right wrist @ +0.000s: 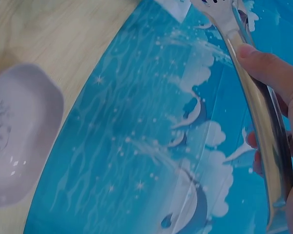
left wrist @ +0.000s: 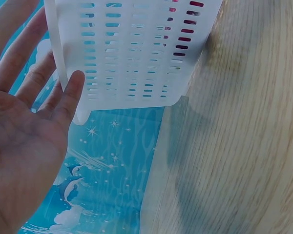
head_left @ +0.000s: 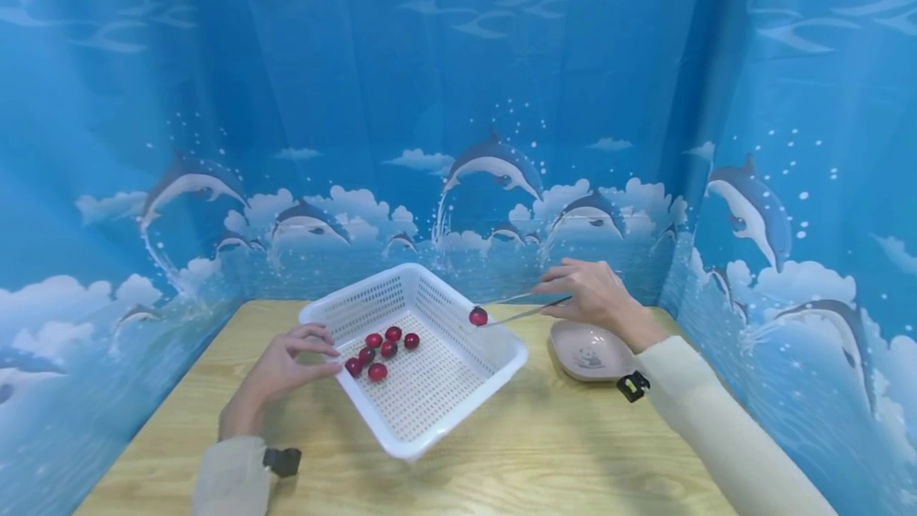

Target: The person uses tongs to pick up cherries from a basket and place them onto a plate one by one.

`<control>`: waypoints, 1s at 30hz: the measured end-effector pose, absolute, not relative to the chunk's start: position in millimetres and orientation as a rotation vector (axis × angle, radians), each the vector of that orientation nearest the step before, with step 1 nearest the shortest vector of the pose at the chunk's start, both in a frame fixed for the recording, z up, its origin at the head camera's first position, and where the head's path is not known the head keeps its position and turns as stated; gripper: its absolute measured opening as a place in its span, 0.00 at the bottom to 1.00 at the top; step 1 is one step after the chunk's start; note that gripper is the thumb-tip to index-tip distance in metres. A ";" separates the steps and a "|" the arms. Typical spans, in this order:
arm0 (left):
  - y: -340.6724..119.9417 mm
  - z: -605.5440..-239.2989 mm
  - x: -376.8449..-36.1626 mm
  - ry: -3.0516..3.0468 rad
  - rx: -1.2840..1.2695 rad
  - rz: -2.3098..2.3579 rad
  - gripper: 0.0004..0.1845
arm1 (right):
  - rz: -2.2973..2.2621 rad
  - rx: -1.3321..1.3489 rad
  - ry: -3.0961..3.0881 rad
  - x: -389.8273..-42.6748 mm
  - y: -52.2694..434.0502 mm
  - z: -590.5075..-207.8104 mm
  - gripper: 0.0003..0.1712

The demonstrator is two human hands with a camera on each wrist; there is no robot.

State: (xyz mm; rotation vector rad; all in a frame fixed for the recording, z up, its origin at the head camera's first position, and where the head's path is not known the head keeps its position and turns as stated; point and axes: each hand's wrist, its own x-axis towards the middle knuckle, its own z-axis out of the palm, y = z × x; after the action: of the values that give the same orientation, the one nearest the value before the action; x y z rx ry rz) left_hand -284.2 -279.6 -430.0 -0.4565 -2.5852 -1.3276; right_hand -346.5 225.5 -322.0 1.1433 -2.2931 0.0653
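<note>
Right hand (head_left: 591,293)'s clamped on the tongs (right wrist: 262,122) — lying sideways, tips pointing left, red fruit (head_left: 478,316) between — left hand (head_left: 286,363) pinching the basket (head_left: 444,381)'s rim.

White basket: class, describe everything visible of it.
The white basket looks like plastic, rectangular with rounded corners and a solid rim. Slots pierce its walls; a fine grid of holes fills its floor. It sits open side up over the table, one corner toward the viewer; whether its base lies flat is unclear. Seven red fruits cluster inside by the left wall, whose rim the left hand grips.
</note>
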 end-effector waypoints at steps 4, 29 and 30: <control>-279.1 -428.9 -283.6 -2.591 -0.445 -1.331 0.13 | 0.044 1.121 -2.277 -345.6 242.5 -322.3 0.17; -279.1 -429.4 -284.3 -2.591 -0.430 -1.312 0.13 | -0.051 0.955 -2.304 -342.7 327.1 -344.6 0.20; -279.2 -429.4 -284.4 -2.597 -0.434 -1.288 0.13 | -0.051 0.953 -2.311 -342.5 328.0 -345.0 0.20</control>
State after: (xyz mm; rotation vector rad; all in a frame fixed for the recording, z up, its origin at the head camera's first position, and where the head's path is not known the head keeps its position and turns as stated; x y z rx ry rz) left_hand -284.4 -279.2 -429.4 -0.4341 -2.5973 -1.2879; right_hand -342.5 328.0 -345.0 0.9527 -2.3109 -0.0510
